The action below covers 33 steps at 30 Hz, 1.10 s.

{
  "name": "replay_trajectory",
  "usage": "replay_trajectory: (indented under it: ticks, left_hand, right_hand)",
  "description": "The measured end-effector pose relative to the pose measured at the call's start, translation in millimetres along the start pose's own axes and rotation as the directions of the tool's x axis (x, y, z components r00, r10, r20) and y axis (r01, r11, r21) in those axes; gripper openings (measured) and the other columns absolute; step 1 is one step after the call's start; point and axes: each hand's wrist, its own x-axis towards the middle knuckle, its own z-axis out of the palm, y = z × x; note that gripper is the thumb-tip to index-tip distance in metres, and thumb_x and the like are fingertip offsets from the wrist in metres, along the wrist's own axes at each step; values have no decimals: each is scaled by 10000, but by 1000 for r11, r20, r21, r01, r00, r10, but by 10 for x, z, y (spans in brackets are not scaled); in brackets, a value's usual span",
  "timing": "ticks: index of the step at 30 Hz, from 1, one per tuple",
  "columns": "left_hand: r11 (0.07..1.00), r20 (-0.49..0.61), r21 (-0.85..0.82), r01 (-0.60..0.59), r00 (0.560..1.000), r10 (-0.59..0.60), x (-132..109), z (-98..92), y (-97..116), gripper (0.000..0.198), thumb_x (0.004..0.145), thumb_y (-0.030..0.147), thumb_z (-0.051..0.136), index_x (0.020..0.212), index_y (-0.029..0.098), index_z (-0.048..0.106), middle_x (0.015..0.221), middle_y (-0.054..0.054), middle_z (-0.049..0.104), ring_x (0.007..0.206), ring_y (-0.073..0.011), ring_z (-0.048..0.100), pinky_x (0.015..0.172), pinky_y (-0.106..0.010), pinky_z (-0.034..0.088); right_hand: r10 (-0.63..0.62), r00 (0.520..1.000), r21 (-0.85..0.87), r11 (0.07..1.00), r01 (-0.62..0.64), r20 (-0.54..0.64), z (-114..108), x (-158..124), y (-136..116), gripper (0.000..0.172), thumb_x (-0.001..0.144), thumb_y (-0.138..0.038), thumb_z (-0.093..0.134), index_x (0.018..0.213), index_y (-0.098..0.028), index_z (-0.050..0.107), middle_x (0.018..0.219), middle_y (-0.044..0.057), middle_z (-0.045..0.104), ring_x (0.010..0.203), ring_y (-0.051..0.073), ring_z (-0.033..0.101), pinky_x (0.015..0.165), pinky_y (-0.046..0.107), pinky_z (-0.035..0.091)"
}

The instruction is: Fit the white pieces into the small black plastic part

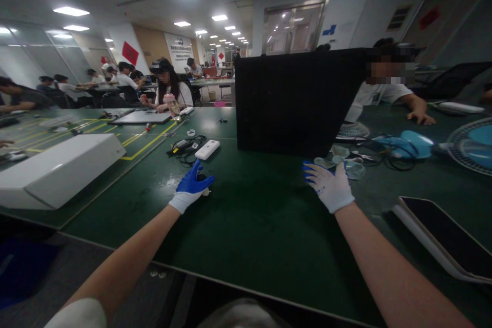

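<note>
My left hand, in a white glove with a blue coated palm, is over the green table with thumb and fingers apart. A small pale object shows beside its palm; its kind is unclear. Just beyond the fingertips lies a white box-like device. My right hand, gloved the same way, is held open, its back towards me. Clear safety glasses lie behind its thumb. Across from both hands a large black panel stands upright on the table; neither hand touches it.
A long white case lies at left. Black cables rest beside the white device. At right are a tablet-like slab, a blue fan and more cords. Co-workers sit across the table, one with a hand on it.
</note>
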Motion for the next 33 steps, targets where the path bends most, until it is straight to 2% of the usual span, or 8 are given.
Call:
replay_trajectory:
  ticks: [3, 6, 12, 16, 21, 27, 31, 33]
  left_hand:
    - [1000, -3, -22, 5, 1000, -5, 13, 224, 161, 850, 806, 532, 724, 1541, 268, 388, 1408, -120, 633, 1228, -295, 655, 1002, -419, 519]
    - [996, 48, -86, -25, 998, 29, 22, 574, 444, 859, 810, 493, 725, 1550, 219, 384, 1419, -147, 618, 1240, -288, 646, 1022, -411, 514]
    - [969, 174, -168, -181, 962, 210, -178, 1360, 1276, 767, 842, 435, 690, 1527, 197, 440, 1392, -172, 627, 1292, -313, 596, 1078, -459, 469]
    - [937, 244, -189, -293, 910, 334, -446, 1678, 1754, 704, 878, 406, 644, 1529, 225, 446, 1359, -164, 646, 1266, -331, 600, 1085, -479, 457]
    - [904, 264, -190, -382, 867, 422, -608, 1754, 1971, 610, 940, 331, 539, 1538, 264, 436, 1314, -146, 668, 1218, -308, 624, 1057, -463, 481]
    - [902, 266, -307, -304, 883, 388, -577, 1737, 1959, 604, 937, 311, 563, 1528, 269, 446, 1421, -116, 614, 1313, -294, 574, 1128, -479, 446]
    - [864, 163, -448, -228, 930, 330, -506, 1645, 1913, 514, 976, 280, 505, 1490, 296, 489, 1503, -82, 547, 1399, -253, 500, 1176, -506, 406]
    - [826, 81, -539, -166, 966, 247, -441, 1570, 1856, 499, 986, 294, 500, 1484, 274, 485, 1519, -88, 529, 1411, -244, 491, 1183, -518, 400]
  right_hand:
    - [3, 1000, 5, 1000, -3, 14, -12, 33, 13, 913, 918, -786, 82, 1197, -181, 708, 1188, 154, 744, 948, 275, 727, 741, 380, 621]
    - [0, 999, 22, 1000, -1, 33, -7, 43, 18, 942, 915, -789, 70, 1182, -158, 718, 1109, 161, 765, 824, 255, 725, 679, 362, 615]
    - [8, 1000, -7, 1000, -8, -14, 33, 33, 8, 982, 909, -782, 21, 1157, -150, 730, 1042, 163, 775, 746, 239, 706, 632, 341, 591]
    - [-10, 1000, -70, 998, 10, 3, 43, 20, 16, 1000, 891, -797, 17, 1165, -146, 725, 1071, 185, 764, 793, 257, 712, 653, 346, 584]
    - [-9, 1000, -75, 997, 10, 16, 45, 10, 20, 984, 892, -798, 27, 1121, -162, 742, 1102, 176, 762, 828, 259, 708, 673, 343, 580]
    - [-27, 999, -118, 993, 29, 23, 18, 52, 40, 965, 888, -803, 45, 1159, -177, 729, 1152, 167, 753, 925, 284, 716, 743, 377, 594]
    - [-113, 993, -282, 955, 95, -45, 51, 31, 105, 806, 906, -799, 224, 1118, -223, 747, 1157, 133, 757, 938, 277, 713, 800, 404, 590]
    - [-242, 969, -466, 864, 192, -50, 128, -32, 150, 625, 887, -744, 457, 1116, -244, 754, 1168, 110, 753, 1006, 285, 702, 901, 442, 568]
